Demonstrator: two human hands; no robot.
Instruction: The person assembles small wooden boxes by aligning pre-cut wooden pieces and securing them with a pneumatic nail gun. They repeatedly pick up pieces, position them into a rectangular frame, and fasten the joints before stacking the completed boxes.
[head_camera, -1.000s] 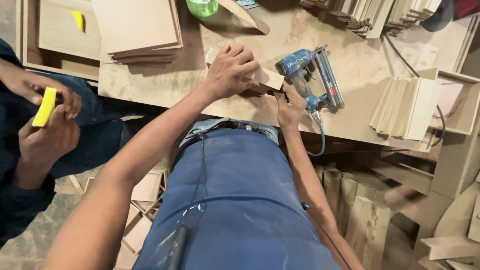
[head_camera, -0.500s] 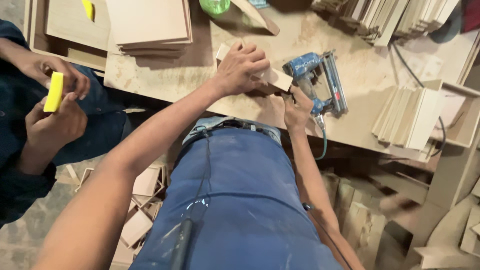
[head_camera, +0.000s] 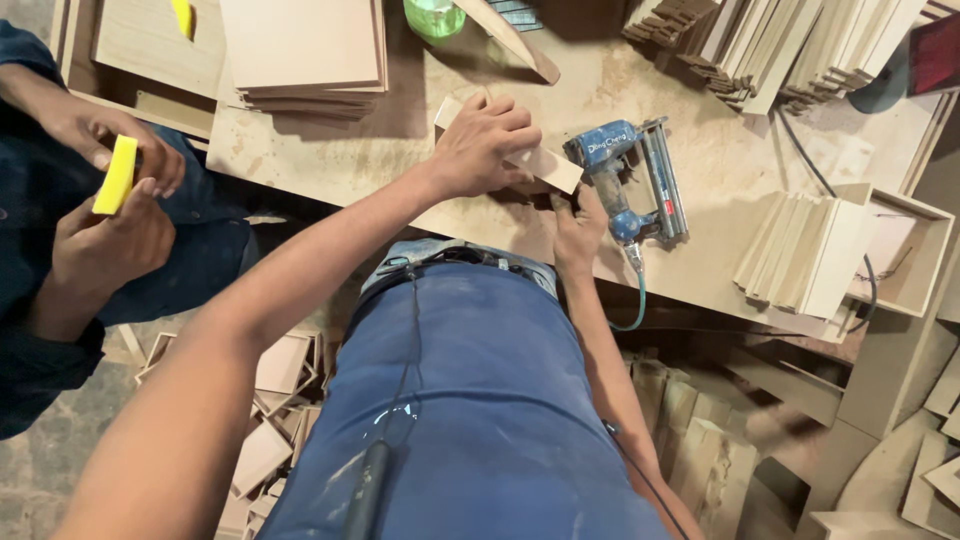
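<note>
Wooden strip (head_camera: 530, 160) pinned at bench (head_camera: 700, 150) edge.
Left hand (head_camera: 485, 145) presses flat; right hand (head_camera: 578, 225) pinches its end. Strip may slip; nailer (head_camera: 625, 180) close.

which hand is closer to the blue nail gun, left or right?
Right. The right hand sits at the bench edge just beside the blue pneumatic nail gun, not gripping it. The left hand presses the pale wooden strip, farther away.

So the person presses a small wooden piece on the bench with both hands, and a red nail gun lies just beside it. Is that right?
Not quite: the nail gun is blue, not red, as the head view shows. The rest holds: the left hand and right hand press the small wooden piece on the bench.
</note>
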